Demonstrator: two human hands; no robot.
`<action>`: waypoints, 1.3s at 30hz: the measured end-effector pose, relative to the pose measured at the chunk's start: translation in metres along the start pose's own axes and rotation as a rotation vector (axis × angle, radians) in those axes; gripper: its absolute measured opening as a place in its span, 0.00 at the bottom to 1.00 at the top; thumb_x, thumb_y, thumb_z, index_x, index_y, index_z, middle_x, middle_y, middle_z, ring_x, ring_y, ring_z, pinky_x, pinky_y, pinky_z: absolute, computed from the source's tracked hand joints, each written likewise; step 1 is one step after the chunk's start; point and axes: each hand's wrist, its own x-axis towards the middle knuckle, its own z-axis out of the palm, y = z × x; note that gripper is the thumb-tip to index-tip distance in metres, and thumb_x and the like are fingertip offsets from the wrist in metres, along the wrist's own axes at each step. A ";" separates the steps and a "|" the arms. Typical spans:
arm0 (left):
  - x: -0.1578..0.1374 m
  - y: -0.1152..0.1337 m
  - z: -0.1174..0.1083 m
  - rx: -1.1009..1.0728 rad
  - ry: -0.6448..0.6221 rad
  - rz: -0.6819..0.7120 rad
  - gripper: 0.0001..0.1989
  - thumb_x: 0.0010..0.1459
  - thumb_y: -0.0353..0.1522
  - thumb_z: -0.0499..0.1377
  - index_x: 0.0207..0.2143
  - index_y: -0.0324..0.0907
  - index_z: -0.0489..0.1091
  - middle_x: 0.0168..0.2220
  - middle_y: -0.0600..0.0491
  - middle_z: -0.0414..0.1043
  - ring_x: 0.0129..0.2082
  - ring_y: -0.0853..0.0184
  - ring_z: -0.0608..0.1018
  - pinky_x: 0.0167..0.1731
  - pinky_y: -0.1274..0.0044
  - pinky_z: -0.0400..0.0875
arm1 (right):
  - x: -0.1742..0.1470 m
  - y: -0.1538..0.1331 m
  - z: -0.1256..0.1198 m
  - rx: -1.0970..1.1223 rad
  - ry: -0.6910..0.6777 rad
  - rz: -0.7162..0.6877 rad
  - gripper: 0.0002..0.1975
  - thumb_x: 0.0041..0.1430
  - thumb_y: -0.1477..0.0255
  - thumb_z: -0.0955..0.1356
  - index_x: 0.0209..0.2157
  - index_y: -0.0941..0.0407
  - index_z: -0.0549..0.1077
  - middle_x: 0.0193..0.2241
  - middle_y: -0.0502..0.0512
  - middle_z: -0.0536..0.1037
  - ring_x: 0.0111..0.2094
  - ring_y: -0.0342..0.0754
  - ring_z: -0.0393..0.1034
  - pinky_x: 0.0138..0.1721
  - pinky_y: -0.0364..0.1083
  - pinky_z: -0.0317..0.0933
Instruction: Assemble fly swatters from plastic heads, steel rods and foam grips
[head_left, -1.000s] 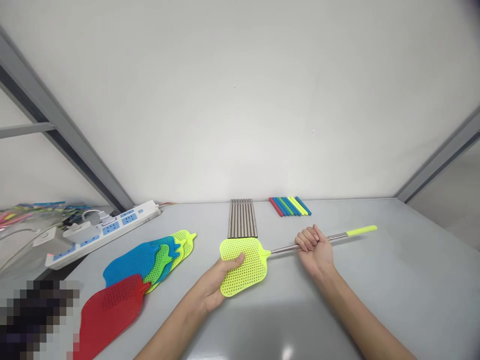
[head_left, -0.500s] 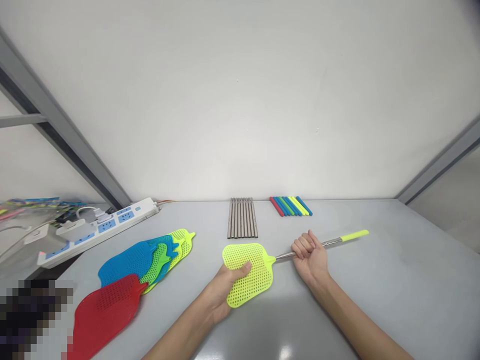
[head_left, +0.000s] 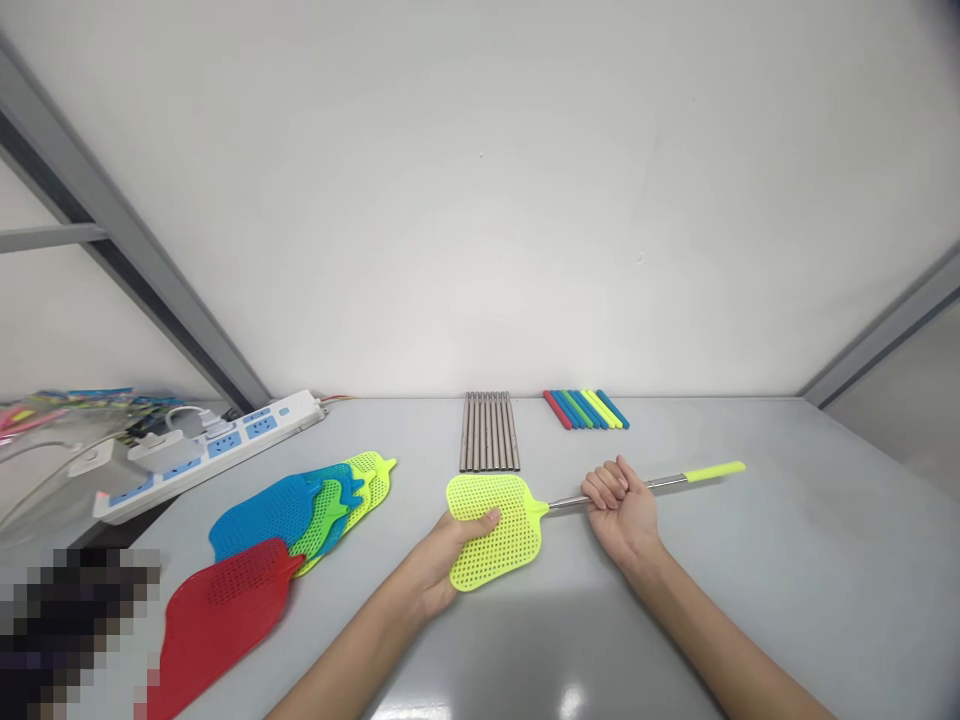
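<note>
Head view — yellow swatter (head_left: 502, 550) crosswise — mesh (head_left: 517, 535) thumb-pinched in left hand (head_left: 436, 565), shaft (head_left: 667, 483) within tightly curled right hand (head_left: 622, 512).

Neon yellow is shared by the hole-patterned paddle (head_left: 506, 545) and its grip (head_left: 715, 471), towards three o'clock from it. Around nine o'clock, perforated paddles (head_left: 262, 515) are coloured red, blue, green and yellow. At twelve, rods (head_left: 490, 432) are toned metallic grey; at one, sticks (head_left: 586, 409) are coloured red, blue, green and yellow.

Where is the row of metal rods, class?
In the head view, the rods lie centrally by the wall, left of the coloured sticks and beyond the yellow mesh head in the left hand.
</note>
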 end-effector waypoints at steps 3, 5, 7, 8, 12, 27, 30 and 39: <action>0.002 0.007 -0.005 0.013 -0.036 -0.006 0.20 0.46 0.29 0.58 0.44 0.33 0.61 0.42 0.40 0.67 0.41 0.57 0.71 0.43 0.68 0.63 | 0.000 -0.001 0.003 -0.050 -0.026 0.030 0.16 0.53 0.73 0.60 0.16 0.56 0.48 0.13 0.43 0.47 0.13 0.36 0.46 0.15 0.39 0.50; 0.002 0.012 -0.008 0.022 -0.058 0.001 0.20 0.47 0.29 0.58 0.44 0.32 0.61 0.42 0.40 0.68 0.40 0.57 0.71 0.44 0.68 0.63 | 0.000 -0.003 0.005 -0.051 -0.056 0.069 0.15 0.53 0.74 0.60 0.16 0.56 0.50 0.14 0.44 0.49 0.15 0.37 0.49 0.18 0.40 0.52; 0.000 0.018 -0.011 0.033 -0.080 0.021 0.20 0.47 0.28 0.58 0.44 0.32 0.61 0.42 0.40 0.68 0.40 0.57 0.71 0.44 0.68 0.62 | 0.000 -0.004 0.007 -0.023 -0.084 0.112 0.14 0.53 0.74 0.60 0.17 0.56 0.51 0.16 0.45 0.52 0.17 0.38 0.52 0.20 0.41 0.54; -0.001 0.020 -0.012 0.040 -0.089 0.034 0.19 0.47 0.28 0.57 0.44 0.32 0.62 0.42 0.40 0.68 0.40 0.57 0.71 0.44 0.68 0.62 | 0.000 -0.005 0.008 -0.001 -0.092 0.128 0.13 0.52 0.73 0.60 0.18 0.56 0.51 0.17 0.45 0.52 0.18 0.38 0.53 0.21 0.41 0.55; -0.004 0.028 -0.015 0.056 -0.110 0.058 0.18 0.48 0.28 0.57 0.43 0.33 0.63 0.40 0.42 0.69 0.40 0.58 0.71 0.43 0.68 0.63 | 0.002 -0.008 0.008 0.083 -0.064 0.156 0.12 0.52 0.75 0.60 0.19 0.56 0.52 0.18 0.45 0.54 0.20 0.38 0.54 0.23 0.42 0.56; 0.000 0.050 -0.038 0.124 0.009 0.126 0.22 0.51 0.41 0.50 0.43 0.33 0.63 0.39 0.42 0.70 0.40 0.63 0.71 0.42 0.75 0.64 | 0.022 -0.044 -0.008 0.039 0.014 -0.049 0.10 0.51 0.79 0.58 0.19 0.56 0.52 0.16 0.44 0.52 0.15 0.37 0.52 0.18 0.41 0.53; -0.003 0.054 -0.041 0.157 0.025 0.139 0.23 0.51 0.43 0.49 0.43 0.33 0.63 0.39 0.42 0.70 0.40 0.63 0.71 0.41 0.76 0.64 | 0.023 -0.045 -0.010 0.033 0.035 -0.075 0.10 0.51 0.79 0.57 0.19 0.56 0.52 0.15 0.43 0.52 0.14 0.37 0.51 0.18 0.41 0.52; -0.004 0.049 -0.040 0.243 0.044 0.173 0.21 0.48 0.39 0.55 0.41 0.34 0.64 0.37 0.42 0.71 0.37 0.62 0.73 0.38 0.74 0.67 | 0.024 -0.040 -0.017 0.036 0.110 -0.086 0.14 0.51 0.80 0.55 0.16 0.56 0.46 0.11 0.42 0.47 0.11 0.36 0.47 0.14 0.39 0.48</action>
